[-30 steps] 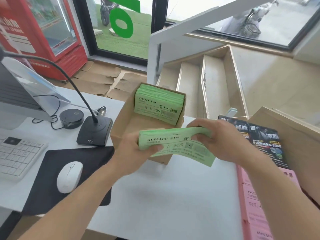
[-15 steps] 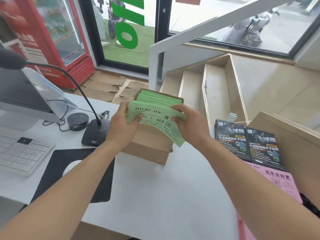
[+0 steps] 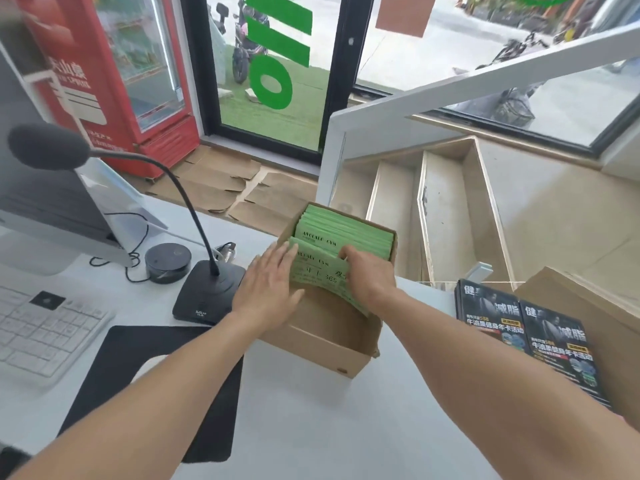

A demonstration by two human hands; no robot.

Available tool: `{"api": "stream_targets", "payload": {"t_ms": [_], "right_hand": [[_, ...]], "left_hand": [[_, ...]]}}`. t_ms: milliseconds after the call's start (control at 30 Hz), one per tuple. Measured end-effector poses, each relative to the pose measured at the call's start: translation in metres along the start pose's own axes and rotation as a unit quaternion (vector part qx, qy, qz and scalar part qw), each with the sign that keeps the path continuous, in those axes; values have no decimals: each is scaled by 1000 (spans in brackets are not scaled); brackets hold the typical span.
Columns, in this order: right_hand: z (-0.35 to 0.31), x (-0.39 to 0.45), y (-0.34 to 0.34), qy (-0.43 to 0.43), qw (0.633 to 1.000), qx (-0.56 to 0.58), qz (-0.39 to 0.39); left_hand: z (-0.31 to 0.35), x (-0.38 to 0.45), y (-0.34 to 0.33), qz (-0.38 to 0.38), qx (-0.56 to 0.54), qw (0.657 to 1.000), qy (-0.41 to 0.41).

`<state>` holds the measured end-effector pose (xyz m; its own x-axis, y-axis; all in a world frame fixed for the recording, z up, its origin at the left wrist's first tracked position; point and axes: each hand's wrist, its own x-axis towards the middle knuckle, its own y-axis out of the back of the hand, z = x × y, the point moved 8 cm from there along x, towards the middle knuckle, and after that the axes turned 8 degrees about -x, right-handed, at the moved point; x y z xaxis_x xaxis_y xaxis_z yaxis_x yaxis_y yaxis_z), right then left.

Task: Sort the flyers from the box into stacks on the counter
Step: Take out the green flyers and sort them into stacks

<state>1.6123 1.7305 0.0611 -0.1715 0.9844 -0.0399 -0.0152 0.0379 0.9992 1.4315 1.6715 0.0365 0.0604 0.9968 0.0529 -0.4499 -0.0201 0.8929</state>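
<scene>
Reaching into the open cardboard box (image 3: 332, 344) at the middle of the white tabletop (image 3: 311, 427), both hands work at a bundle of green flyers (image 3: 313, 271) tilted against the rest of the green stack (image 3: 346, 230), which stands on edge in the far part of the box. The left hand (image 3: 268, 289) lies with fingers straight and together, flat against the bundle's left end and over the box's left wall. The right hand (image 3: 369, 271) has its fingers curled over the bundle's top edge, gripping it, with the knuckles facing near. The near part of the box shows bare cardboard floor. To the right, two stacks of black flyers (image 3: 526, 334) lie side by side on the tabletop, next to a second brown box (image 3: 595, 306) at the right edge. Left of the flyer box stands a gooseneck microphone (image 3: 204, 292) on a black base, with a small round black puck (image 3: 168, 261) just beyond it. A black mouse pad (image 3: 145, 368) lies near the left forearm, a white keyboard (image 3: 38, 330) at far left, and a monitor (image 3: 45, 202) behind that.
</scene>
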Motion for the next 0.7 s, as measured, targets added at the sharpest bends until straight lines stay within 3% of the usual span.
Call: {"api": "stream_targets", "payload": {"t_ms": [167,400,533,633,700], "right_hand": [[-7,-3,-10,73,995,-52,32],[-2,8,-10,37,997,-49,48],[-5,3,-18,24,1000,-3,-5],[-18,-11,0,54,998,-5,14],[-21,-29,37,73,993,-1,88]], "left_hand": [[-5,4,-3,-17,22,999,17],[-6,5,-8,-31,38,999,9],[-5,4,-5,-16,17,1000,9],[-5,2,5,20,-65,998,17],[-7,-2,26,74,-234,968,42]]}}
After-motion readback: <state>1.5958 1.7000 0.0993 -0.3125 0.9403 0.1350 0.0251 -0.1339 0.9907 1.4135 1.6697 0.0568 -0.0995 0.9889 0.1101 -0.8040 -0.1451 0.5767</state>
